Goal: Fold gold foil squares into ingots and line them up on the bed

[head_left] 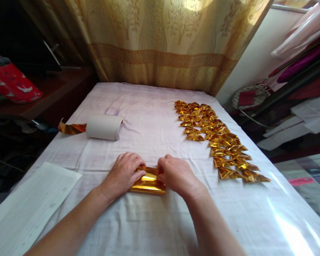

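Observation:
A sheet of gold foil paper (148, 184) lies on the white cloth in front of me, its far edge folded over. My left hand (126, 170) grips the left end of that fold, thumb and fingers closed on it. At the right end, my right hand (174, 174) pinches the same fold with curled fingers. To the right stand rows of folded gold foil pieces (216, 129), shaped like small boats or ingots. Farther left lies a curled stack of sheets (102, 127), pale on the outside, with a strip of gold foil (73, 128) sticking out.
A white sheet of paper (34, 209) lies at the near left of the cloth-covered surface (149, 106). A red container with white birds (16, 83) is on a dark wooden stand (69, 76). Gold curtains (154, 39) hang behind; clothes (304, 67) hang at the right.

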`<action>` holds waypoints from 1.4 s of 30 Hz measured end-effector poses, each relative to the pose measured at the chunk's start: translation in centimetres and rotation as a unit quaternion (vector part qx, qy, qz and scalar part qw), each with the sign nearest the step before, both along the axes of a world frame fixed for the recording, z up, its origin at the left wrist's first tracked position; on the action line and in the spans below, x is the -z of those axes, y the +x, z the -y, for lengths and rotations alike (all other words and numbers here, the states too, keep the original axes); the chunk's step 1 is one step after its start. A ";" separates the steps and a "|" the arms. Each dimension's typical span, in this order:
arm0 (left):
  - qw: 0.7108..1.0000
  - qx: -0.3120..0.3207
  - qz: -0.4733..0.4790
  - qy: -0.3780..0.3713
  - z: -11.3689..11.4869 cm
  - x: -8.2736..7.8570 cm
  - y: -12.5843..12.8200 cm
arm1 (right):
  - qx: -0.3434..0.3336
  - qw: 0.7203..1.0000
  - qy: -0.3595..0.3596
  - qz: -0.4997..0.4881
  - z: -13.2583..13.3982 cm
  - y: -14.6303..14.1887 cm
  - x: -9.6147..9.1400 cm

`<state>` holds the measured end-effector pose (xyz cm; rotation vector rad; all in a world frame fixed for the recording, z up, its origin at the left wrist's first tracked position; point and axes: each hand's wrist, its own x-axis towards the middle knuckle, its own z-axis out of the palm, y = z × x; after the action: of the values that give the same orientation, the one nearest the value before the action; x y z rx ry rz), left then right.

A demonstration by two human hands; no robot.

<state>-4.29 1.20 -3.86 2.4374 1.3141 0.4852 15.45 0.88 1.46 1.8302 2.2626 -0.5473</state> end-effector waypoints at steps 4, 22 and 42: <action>1.000 0.007 -0.001 0.007 -0.1 0.0 -0.1 | -0.038 0.999 -0.002 0.017 0.4 -0.5 0.0; 0.998 0.036 0.038 0.026 -0.1 0.4 -0.5 | -0.046 0.999 0.007 0.011 0.7 -0.6 -0.6; 0.946 -0.169 0.249 -0.116 -0.9 0.2 -0.5 | 0.070 0.935 0.023 -0.348 -1.4 2.7 1.0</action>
<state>-4.77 2.10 -4.08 1.7420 1.4561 0.9066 18.11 2.33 0.41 2.0620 2.5608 -1.3640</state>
